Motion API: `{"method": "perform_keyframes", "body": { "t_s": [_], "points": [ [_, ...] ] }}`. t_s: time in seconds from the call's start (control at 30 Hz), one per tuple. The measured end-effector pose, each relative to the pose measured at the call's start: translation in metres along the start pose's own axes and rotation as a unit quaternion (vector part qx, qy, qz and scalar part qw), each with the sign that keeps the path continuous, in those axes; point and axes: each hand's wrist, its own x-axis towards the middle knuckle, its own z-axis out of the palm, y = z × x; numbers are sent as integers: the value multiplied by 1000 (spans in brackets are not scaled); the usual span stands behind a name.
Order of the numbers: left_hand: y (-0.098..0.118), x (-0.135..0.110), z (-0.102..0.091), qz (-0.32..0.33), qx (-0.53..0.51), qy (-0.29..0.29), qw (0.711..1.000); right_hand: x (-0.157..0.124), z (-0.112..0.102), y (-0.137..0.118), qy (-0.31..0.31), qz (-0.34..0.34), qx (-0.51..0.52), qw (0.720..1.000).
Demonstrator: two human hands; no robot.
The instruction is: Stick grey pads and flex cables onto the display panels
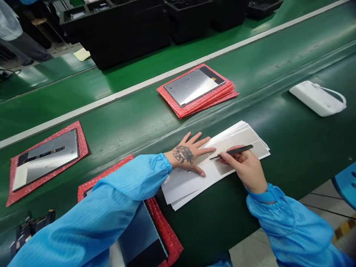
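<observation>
A stack of long white sheets lies on the green belt in front of me. My left hand, tattooed on the back, rests flat on the sheets with its fingers spread. My right hand is closed on black tweezers, whose tip touches the top sheet just right of my left fingers. Both arms wear blue sleeves. A display panel on red bubble wrap lies under my left forearm, partly hidden.
Another panel sits on a red bubble-wrap stack farther up the belt, and a third panel lies at the left. A white box with a cord is at the right. Black trays line the far side. A blue stool stands at the right edge.
</observation>
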Motion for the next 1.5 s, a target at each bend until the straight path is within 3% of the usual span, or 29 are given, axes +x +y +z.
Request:
{"method": "perform_keyframes", "body": {
  "t_s": [0.2, 0.37, 0.47, 0.53, 0.57, 0.6, 0.67, 0.73, 0.8, 0.87, 0.93, 1.0, 1.03, 1.13, 1.23, 1.33, 1.4, 1.5],
  "points": [
    [1, 1, -5, -2, -21, -8, 1000, 7, -1, 4, -26, -20, -4, 999],
    [0, 7, -22, -49, -101, -50, 992, 3, 1, 6, -29, -134, -38, 990],
    [-2, 9, -27, -50, -117, -57, 990, -29, 4, 0, -41, -242, -80, 966],
    [-3, 8, -24, -46, -128, -56, 989, -60, 4, -8, -124, -321, -106, 933],
    [-4, 8, -21, -40, -123, -50, 990, -74, 4, -13, -182, -374, -116, 902],
    [-4, 8, -18, -32, -108, -42, 993, -88, 4, -19, -203, -394, -127, 887],
    [-2, 8, -11, -19, -58, -7, 998, -108, 3, -30, -207, -387, -120, 891],
    [2, 2, -10, -8, -30, 62, 998, -119, 4, -36, -166, -328, -98, 925],
    [7, -16, -15, 2, -57, 172, 983, -124, 6, -37, -140, -262, -78, 952],
    [15, -51, -21, -12, -131, 297, 946, -127, 10, -34, -143, -212, -61, 965],
    [27, -100, -17, -95, -222, 381, 892, -131, 16, -30, -160, -187, -35, 969],
    [43, -155, 3, -223, -308, 381, 843, -139, 24, -29, -161, -179, -12, 970],
    [54, -181, 19, -265, -361, 352, 822, -144, 28, -29, -159, -177, -3, 971],
    [88, -234, 73, -308, -601, 233, 700, -158, 44, -30, -159, -175, 8, 972],
    [115, -252, 115, -262, -739, 223, 579, -169, 57, -28, -165, -167, 14, 972],
    [129, -253, 131, -227, -800, 274, 483, -179, 64, -23, -170, -159, 21, 972],
    [132, -254, 133, -219, -809, 310, 449, -184, 66, -20, -176, -162, 23, 971],
    [136, -258, 136, -223, -784, 355, 458, -187, 67, -14, -169, -159, 23, 972]
  ]
}}
